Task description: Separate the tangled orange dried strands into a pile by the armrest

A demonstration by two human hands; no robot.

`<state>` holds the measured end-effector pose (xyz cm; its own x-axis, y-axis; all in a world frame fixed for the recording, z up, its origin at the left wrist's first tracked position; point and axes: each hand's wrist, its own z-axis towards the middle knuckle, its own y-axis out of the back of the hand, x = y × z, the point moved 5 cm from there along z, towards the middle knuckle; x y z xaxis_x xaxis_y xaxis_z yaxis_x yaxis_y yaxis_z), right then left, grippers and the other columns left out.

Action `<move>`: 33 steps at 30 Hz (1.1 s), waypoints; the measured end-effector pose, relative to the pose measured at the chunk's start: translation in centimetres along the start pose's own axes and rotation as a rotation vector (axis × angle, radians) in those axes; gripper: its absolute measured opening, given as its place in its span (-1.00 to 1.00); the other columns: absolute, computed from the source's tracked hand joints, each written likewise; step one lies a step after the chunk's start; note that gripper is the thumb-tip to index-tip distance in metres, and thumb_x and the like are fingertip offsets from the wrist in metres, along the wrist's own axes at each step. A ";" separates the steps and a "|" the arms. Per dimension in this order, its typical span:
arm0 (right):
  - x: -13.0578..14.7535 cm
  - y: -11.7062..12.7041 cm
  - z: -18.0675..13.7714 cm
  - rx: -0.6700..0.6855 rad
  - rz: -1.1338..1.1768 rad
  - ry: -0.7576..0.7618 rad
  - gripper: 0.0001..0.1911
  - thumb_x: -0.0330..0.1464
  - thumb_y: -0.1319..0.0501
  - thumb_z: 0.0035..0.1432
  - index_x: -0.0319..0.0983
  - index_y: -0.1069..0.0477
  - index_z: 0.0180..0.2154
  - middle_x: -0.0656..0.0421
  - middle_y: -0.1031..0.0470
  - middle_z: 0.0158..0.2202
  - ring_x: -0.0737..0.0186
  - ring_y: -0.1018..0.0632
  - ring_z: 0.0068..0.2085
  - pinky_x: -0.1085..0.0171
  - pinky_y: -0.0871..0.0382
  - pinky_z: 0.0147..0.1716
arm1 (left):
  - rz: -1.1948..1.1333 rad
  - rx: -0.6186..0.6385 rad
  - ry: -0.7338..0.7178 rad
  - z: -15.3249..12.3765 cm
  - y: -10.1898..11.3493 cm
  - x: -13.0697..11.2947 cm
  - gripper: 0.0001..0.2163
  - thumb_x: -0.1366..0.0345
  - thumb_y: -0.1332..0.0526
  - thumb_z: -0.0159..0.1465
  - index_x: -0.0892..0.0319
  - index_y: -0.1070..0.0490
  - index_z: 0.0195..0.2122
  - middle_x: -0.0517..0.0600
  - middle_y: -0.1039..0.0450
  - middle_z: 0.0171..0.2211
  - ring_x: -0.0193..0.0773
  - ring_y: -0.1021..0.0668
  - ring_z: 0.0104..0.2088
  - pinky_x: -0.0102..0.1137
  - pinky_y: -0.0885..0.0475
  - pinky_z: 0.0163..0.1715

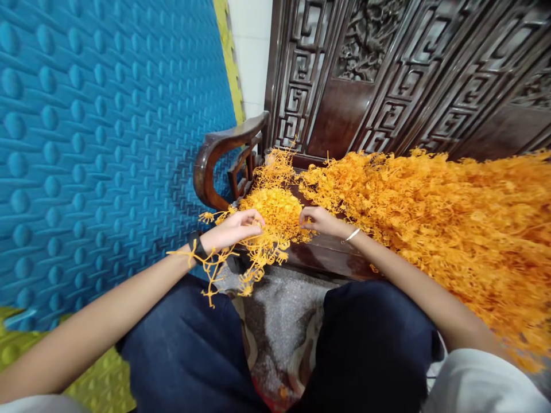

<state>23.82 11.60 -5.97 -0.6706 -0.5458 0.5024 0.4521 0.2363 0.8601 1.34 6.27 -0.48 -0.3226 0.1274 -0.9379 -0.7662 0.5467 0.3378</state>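
My left hand [241, 228] is closed, with thumb and fingers curled around orange-yellow branching plastic sprigs [210, 265] that hang below the hand and past the wrist. Just beyond it, a small heap of yellow-orange plastic sprigs [278, 206] lies at the armrest end of a dark wooden bench [318, 257]. At the right side of that heap is my right hand [317, 220], its fingers bent and pressed together at the edge of the sprigs. What those fingertips hold, if anything, is too small to make out.
A far larger pile of orange sprigs [451, 223] covers the bench to the right. A curved wooden armrest [209, 166] stands at left, before a blue foam mat [107, 143]. The carved backrest [348, 109] rises behind. Speckled floor [279, 315] shows between my knees.
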 end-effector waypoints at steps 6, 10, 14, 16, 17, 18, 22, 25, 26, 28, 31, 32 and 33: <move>2.5 2.0 -0.8 -0.179 0.110 0.052 -0.86 -0.31 -0.23 0.04 -0.26 -0.42 -0.36 0.05 -0.45 -0.21 0.19 -0.43 -0.16 0.18 -0.28 -0.18 | -0.029 0.026 -0.132 0.1 -0.2 -0.7 -0.78 0.30 -0.28 0.01 0.20 -0.33 -0.31 -0.09 -0.34 -0.38 -0.35 -0.42 -0.35 -0.38 -0.34 -0.28; 6.6 3.2 -1.6 -0.066 0.401 0.005 -0.77 -0.21 -0.19 0.08 -0.25 -0.42 -0.32 0.14 -0.47 -0.30 0.30 -0.46 -0.28 0.25 -0.32 -0.26 | -0.115 -0.033 -0.126 0.2 -0.2 -1.0 -0.78 0.31 -0.28 0.04 0.20 -0.33 -0.30 -0.09 -0.32 -0.38 -0.39 -0.39 -0.38 -0.43 -0.33 -0.34; 10.3 4.0 -2.5 -0.022 0.415 0.155 -0.66 -0.23 -0.32 -0.05 -0.21 -0.42 -0.20 0.15 -0.45 -0.18 0.25 -0.44 -0.14 0.19 -0.29 -0.08 | -0.268 -0.141 -0.067 0.2 0.1 -1.0 -0.81 0.29 -0.26 0.07 0.20 -0.33 -0.31 -0.10 -0.29 -0.41 -0.44 -0.36 -0.46 -0.49 -0.32 -0.45; 11.2 4.1 -2.6 -0.048 0.353 0.233 -0.67 -0.24 -0.33 -0.06 -0.19 -0.43 -0.21 0.15 -0.43 -0.18 0.25 -0.42 -0.12 0.17 -0.26 -0.05 | -0.335 -0.166 -0.047 0.2 0.3 -0.9 -0.85 0.32 -0.24 0.07 0.19 -0.34 -0.33 -0.10 -0.28 -0.41 -0.44 -0.36 -0.47 -0.50 -0.32 -0.48; 11.4 4.1 -2.7 -0.070 0.337 0.257 -0.71 -0.25 -0.32 -0.04 -0.18 -0.44 -0.23 0.16 -0.42 -0.21 0.26 -0.42 -0.14 0.17 -0.26 -0.05 | -0.359 -0.170 -0.044 0.2 0.4 -0.9 -0.86 0.33 -0.23 0.07 0.18 -0.35 -0.32 -0.10 -0.28 -0.40 -0.43 -0.36 -0.47 -0.50 -0.32 -0.49; 11.5 4.1 -2.7 -0.102 0.335 0.270 -0.76 -0.25 -0.31 -0.02 -0.19 -0.45 -0.26 0.17 -0.41 -0.24 0.27 -0.42 -0.15 0.18 -0.26 -0.05 | -0.374 -0.167 -0.049 0.2 0.4 -1.0 -0.85 0.35 -0.21 0.07 0.17 -0.36 -0.30 -0.09 -0.30 -0.39 -0.43 -0.36 -0.47 -0.50 -0.32 -0.50; 11.8 4.3 -2.6 -0.228 0.411 0.248 -0.81 -0.26 -0.31 -0.02 -0.19 -0.45 -0.33 0.18 -0.38 -0.26 0.29 -0.41 -0.15 0.19 -0.25 -0.05 | -0.259 -0.163 -0.185 -0.2 0.5 -2.0 -0.74 0.40 -0.13 0.10 0.11 -0.40 -0.16 -0.04 -0.38 -0.19 -0.32 -0.42 -0.26 -0.42 -0.36 -0.30; 12.6 4.1 -2.6 -0.259 0.511 0.214 -0.80 -0.26 -0.32 -0.04 -0.21 -0.43 -0.36 0.19 -0.42 -0.30 0.31 -0.43 -0.22 0.21 -0.27 -0.12 | -0.159 -0.072 -0.278 -0.7 -0.5 -3.1 -0.75 0.30 0.01 0.22 0.20 -0.45 -0.28 0.01 -0.41 -0.17 -0.22 -0.39 -0.08 -0.32 -0.25 -0.04; 12.9 4.0 -2.6 -0.280 0.544 0.195 -0.79 -0.27 -0.33 -0.05 -0.22 -0.42 -0.36 0.20 -0.43 -0.34 0.32 -0.43 -0.27 0.23 -0.29 -0.18 | -0.141 -0.028 -0.290 -0.8 -1.0 -3.4 -0.71 0.25 0.05 0.25 0.22 -0.45 -0.33 0.01 -0.42 -0.22 -0.22 -0.39 -0.11 -0.31 -0.23 -0.02; 13.5 3.8 -2.6 -0.336 0.599 0.152 -0.78 -0.28 -0.34 -0.07 -0.24 -0.40 -0.39 0.22 -0.42 -0.40 0.35 -0.41 -0.35 0.26 -0.29 -0.28 | -0.084 0.031 -0.284 -1.2 -1.8 -3.8 -0.69 0.15 0.02 0.26 0.23 -0.41 -0.38 -0.03 -0.38 -0.35 -0.26 -0.40 -0.24 -0.33 -0.27 -0.13; 14.4 3.6 -2.4 -0.375 0.669 0.133 -0.78 -0.28 -0.34 -0.07 -0.24 -0.36 -0.44 0.24 -0.39 -0.44 0.36 -0.40 -0.37 0.28 -0.28 -0.31 | 0.010 0.007 -0.247 -1.5 -2.4 -4.1 -0.76 0.12 -0.18 0.16 0.22 -0.34 -0.44 -0.13 -0.23 -0.51 -0.39 -0.30 -0.46 -0.46 -0.22 -0.42; 14.7 3.5 -2.4 -0.380 0.691 0.142 -0.78 -0.28 -0.34 -0.07 -0.24 -0.35 -0.45 0.23 -0.39 -0.43 0.35 -0.40 -0.35 0.27 -0.29 -0.29 | 0.016 -0.006 -0.234 -1.5 -2.4 -4.1 -0.75 0.12 -0.20 0.14 0.22 -0.33 -0.46 -0.15 -0.19 -0.55 -0.42 -0.26 -0.50 -0.48 -0.17 -0.48; 14.8 3.5 -2.3 -0.382 0.716 0.155 -0.78 -0.28 -0.34 -0.07 -0.24 -0.35 -0.46 0.23 -0.39 -0.42 0.34 -0.41 -0.33 0.26 -0.29 -0.27 | 0.016 -0.016 -0.223 -1.6 -2.5 -4.1 -0.75 0.12 -0.22 0.13 0.23 -0.33 -0.49 -0.16 -0.16 -0.57 -0.44 -0.24 -0.53 -0.49 -0.14 -0.51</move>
<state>16.82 2.50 4.31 -0.0682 -0.4787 0.8753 0.9267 0.2946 0.2333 3.67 3.10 2.64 -0.2054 0.3168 -0.9260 -0.7714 0.5299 0.3524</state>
